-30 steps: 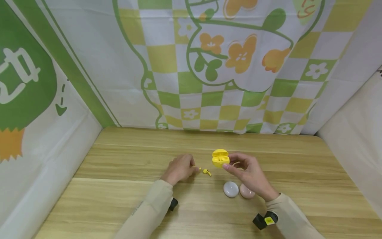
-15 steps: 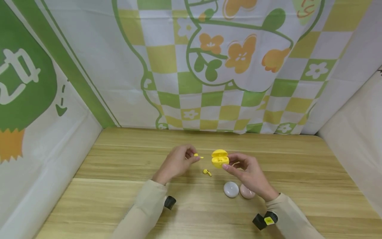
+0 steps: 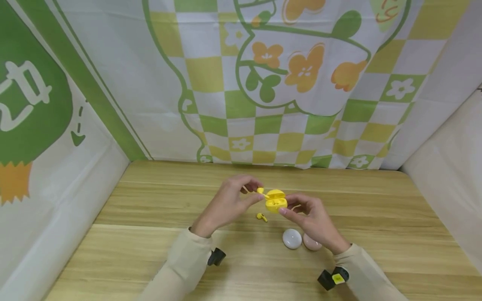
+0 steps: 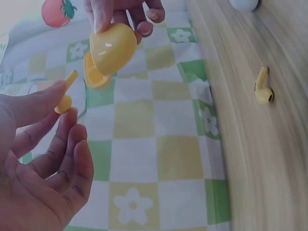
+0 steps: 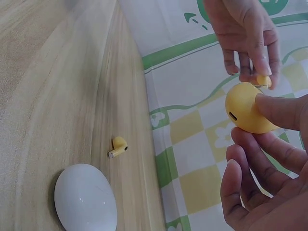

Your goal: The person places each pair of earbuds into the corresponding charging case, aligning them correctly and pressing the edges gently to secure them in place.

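Observation:
My left hand (image 3: 231, 200) pinches a yellow earbud (image 4: 64, 104) between thumb and fingers, its stem pointing toward the case. Above the table, my right hand (image 3: 314, 215) holds a yellow earbud case (image 3: 276, 205) with its lid up. In the head view the earbud's stem is beside the raised lid; whether they touch I cannot tell. A second yellow earbud (image 3: 261, 217) lies on the table below the hands, seen also in the right wrist view, where the case's back with a dark port slot faces the camera.
A white rounded case (image 3: 292, 238) lies on the wooden table (image 3: 150, 242), beside a pink rounded one (image 3: 311, 242) partly under my right hand. Behind the table hangs a checked cloth (image 3: 241, 121) with flowers. Pale cloth walls (image 3: 448, 167) stand at both sides.
My left hand has lifted one earbud from the table and brought it up and rightward to the case. The right hand has barely moved, tilting the case slightly.

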A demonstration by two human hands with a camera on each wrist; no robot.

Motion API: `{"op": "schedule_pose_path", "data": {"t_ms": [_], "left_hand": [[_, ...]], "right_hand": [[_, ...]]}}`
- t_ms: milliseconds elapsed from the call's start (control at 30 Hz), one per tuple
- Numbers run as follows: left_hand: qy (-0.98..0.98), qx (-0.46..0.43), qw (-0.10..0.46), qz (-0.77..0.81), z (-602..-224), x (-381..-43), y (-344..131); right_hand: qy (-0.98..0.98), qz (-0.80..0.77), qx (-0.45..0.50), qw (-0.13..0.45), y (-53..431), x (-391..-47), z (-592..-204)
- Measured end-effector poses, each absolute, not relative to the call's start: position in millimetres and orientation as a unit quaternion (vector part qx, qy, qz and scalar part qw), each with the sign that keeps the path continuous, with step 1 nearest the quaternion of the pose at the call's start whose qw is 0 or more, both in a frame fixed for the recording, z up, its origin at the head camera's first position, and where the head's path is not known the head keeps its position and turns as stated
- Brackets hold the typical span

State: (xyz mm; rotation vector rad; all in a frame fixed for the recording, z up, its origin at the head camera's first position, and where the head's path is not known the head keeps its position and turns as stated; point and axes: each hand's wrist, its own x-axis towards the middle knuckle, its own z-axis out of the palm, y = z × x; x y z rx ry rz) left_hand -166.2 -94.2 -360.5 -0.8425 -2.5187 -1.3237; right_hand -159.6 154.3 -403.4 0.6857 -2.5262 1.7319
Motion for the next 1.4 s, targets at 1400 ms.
{"op": "schedule_pose_path", "data": {"t_ms": [1400], "left_hand": [[-0.862,-0.372,0.106,-0.327,-357,-160,-72]], "right_hand": [[-0.801,0.551,0.236,-0.01,152,-158,-402]]}}
